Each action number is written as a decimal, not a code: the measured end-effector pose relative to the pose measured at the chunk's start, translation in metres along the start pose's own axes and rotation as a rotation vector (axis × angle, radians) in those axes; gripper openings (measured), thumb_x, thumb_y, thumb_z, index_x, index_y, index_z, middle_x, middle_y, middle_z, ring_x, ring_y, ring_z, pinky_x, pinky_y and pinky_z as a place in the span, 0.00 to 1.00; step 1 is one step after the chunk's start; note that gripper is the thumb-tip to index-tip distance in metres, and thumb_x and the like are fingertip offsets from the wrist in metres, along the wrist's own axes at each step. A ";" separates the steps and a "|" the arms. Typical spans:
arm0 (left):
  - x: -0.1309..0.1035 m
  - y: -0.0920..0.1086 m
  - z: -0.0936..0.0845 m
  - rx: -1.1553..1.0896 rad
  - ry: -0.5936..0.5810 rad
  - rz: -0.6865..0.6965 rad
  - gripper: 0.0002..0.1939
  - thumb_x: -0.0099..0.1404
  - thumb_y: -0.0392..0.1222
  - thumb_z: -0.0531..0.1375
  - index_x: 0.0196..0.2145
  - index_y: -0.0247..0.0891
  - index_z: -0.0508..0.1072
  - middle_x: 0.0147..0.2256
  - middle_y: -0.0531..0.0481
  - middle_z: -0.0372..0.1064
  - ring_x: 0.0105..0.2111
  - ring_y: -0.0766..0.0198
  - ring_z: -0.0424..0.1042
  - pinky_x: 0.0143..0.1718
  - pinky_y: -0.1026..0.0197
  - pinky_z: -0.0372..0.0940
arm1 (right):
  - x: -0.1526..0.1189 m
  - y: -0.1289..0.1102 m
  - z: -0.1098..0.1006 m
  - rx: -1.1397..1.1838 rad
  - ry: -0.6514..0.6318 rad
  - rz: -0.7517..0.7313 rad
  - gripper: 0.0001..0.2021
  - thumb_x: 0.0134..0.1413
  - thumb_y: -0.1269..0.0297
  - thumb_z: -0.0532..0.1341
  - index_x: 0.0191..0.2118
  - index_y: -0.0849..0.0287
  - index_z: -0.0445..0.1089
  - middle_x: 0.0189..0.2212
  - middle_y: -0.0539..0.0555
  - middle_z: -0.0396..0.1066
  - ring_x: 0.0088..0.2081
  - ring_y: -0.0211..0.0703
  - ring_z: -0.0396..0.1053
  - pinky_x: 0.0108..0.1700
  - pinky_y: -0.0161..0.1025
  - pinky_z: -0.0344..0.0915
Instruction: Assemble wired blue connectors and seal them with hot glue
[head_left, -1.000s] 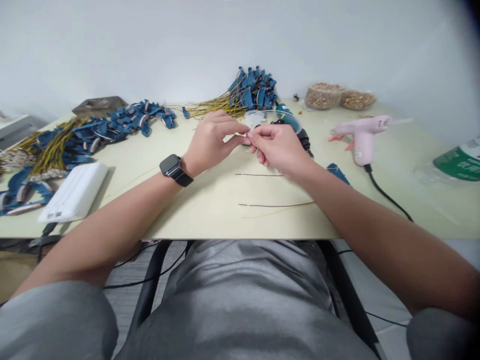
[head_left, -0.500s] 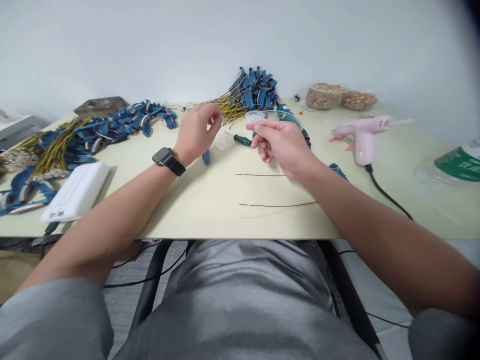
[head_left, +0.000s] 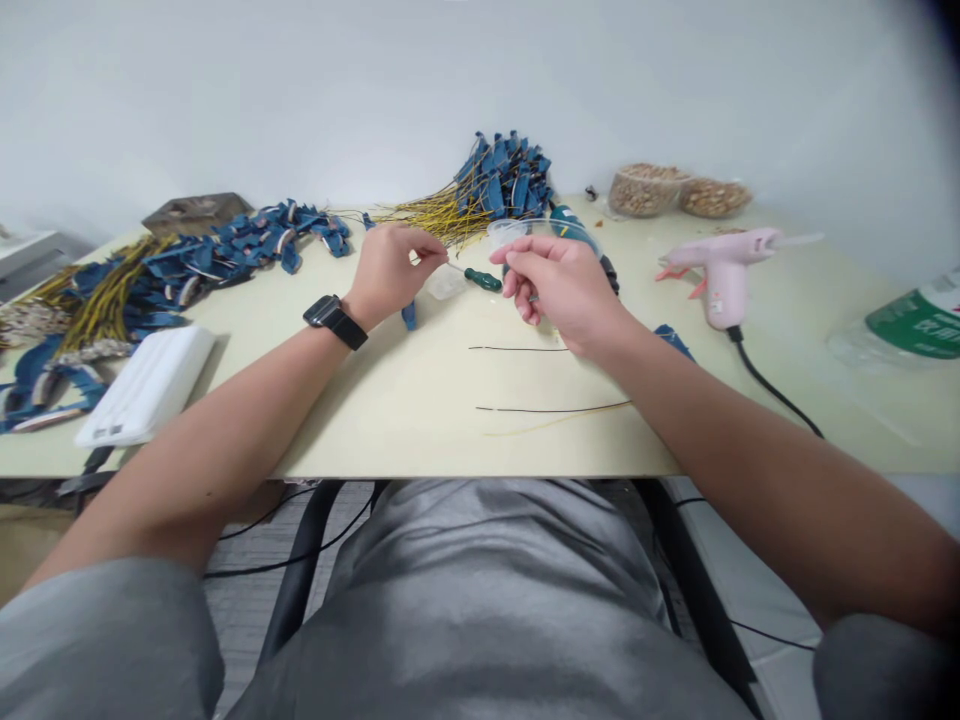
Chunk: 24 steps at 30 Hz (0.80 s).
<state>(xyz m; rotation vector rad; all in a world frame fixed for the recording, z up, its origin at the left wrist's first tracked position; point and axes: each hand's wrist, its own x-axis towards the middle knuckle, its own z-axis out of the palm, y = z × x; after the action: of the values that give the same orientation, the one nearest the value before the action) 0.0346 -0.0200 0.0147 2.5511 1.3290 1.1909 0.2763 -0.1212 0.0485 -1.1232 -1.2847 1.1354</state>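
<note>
My left hand (head_left: 396, 268) is over the middle of the table, thumb and fingertips pinched together. Anything between them is too small to make out. A blue piece (head_left: 409, 315) shows just below this hand; whether it hangs from it or lies on the table I cannot tell. To the right, my right hand (head_left: 559, 285) presses its thumb against the index finger, other fingers curled; what it may hold is hidden. Between the hands lies a small green-handled screwdriver (head_left: 484, 280), beside a clear plastic bit (head_left: 447, 284). Thin black wires (head_left: 525, 409) lie below the right hand.
Blue pieces with yellow wires (head_left: 502, 175) are heaped at the back, and more blue pieces (head_left: 225, 250) at left near a white power bank (head_left: 150, 385). On the right are a pink glue gun (head_left: 727, 270), a bottle (head_left: 919, 320) and containers of small tan bits (head_left: 646, 190).
My left fingertips have come down and closed into a tighter pinch pointing right. My right hand has hardly moved. The view has shifted very slightly.
</note>
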 end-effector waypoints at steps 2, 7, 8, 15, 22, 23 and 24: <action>-0.001 0.006 -0.001 -0.008 0.037 0.028 0.08 0.74 0.48 0.68 0.39 0.49 0.88 0.42 0.45 0.87 0.46 0.46 0.83 0.59 0.43 0.73 | 0.000 0.000 0.000 -0.007 0.003 0.002 0.16 0.77 0.81 0.59 0.39 0.59 0.79 0.24 0.47 0.73 0.18 0.32 0.61 0.19 0.31 0.55; 0.000 0.012 0.002 -0.013 0.042 0.132 0.08 0.77 0.47 0.66 0.40 0.46 0.84 0.40 0.43 0.84 0.46 0.46 0.81 0.59 0.42 0.72 | 0.000 -0.001 0.000 -0.021 0.006 0.003 0.15 0.76 0.81 0.60 0.39 0.59 0.79 0.24 0.47 0.72 0.18 0.32 0.62 0.19 0.32 0.54; 0.000 0.010 0.002 -0.027 0.026 0.139 0.07 0.78 0.47 0.66 0.40 0.46 0.83 0.40 0.43 0.83 0.46 0.47 0.81 0.58 0.43 0.72 | 0.000 -0.001 0.000 -0.024 0.006 0.001 0.15 0.75 0.82 0.60 0.39 0.59 0.79 0.24 0.47 0.72 0.18 0.32 0.62 0.18 0.32 0.54; 0.007 -0.012 -0.001 -0.045 0.054 -0.004 0.24 0.80 0.56 0.64 0.28 0.47 0.64 0.27 0.50 0.65 0.31 0.58 0.62 0.44 0.46 0.58 | 0.001 0.003 -0.001 -0.037 -0.013 -0.019 0.12 0.74 0.79 0.64 0.38 0.58 0.80 0.24 0.47 0.73 0.18 0.31 0.62 0.18 0.31 0.54; 0.012 -0.047 -0.013 -0.023 0.238 -0.192 0.21 0.78 0.61 0.71 0.39 0.43 0.73 0.39 0.50 0.73 0.44 0.60 0.60 0.52 0.47 0.56 | 0.002 0.002 -0.002 -0.044 -0.018 -0.003 0.13 0.72 0.80 0.62 0.38 0.58 0.80 0.24 0.47 0.73 0.18 0.32 0.62 0.18 0.32 0.55; 0.013 -0.050 -0.015 -0.065 0.258 -0.184 0.21 0.72 0.59 0.76 0.46 0.42 0.76 0.47 0.50 0.77 0.49 0.59 0.62 0.56 0.46 0.57 | 0.002 0.002 -0.002 -0.049 -0.014 -0.002 0.13 0.72 0.81 0.61 0.38 0.58 0.79 0.23 0.47 0.73 0.18 0.32 0.62 0.18 0.33 0.55; 0.013 -0.051 -0.017 -0.123 0.261 -0.180 0.25 0.67 0.56 0.80 0.50 0.42 0.77 0.53 0.50 0.78 0.52 0.58 0.63 0.60 0.45 0.57 | 0.002 0.002 -0.002 -0.057 -0.009 -0.003 0.14 0.72 0.81 0.61 0.39 0.58 0.79 0.23 0.47 0.73 0.18 0.32 0.62 0.18 0.33 0.55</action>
<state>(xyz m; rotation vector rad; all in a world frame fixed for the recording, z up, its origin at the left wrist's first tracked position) -0.0068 0.0167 0.0165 2.1982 1.4454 1.5541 0.2781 -0.1194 0.0470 -1.1593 -1.3325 1.1091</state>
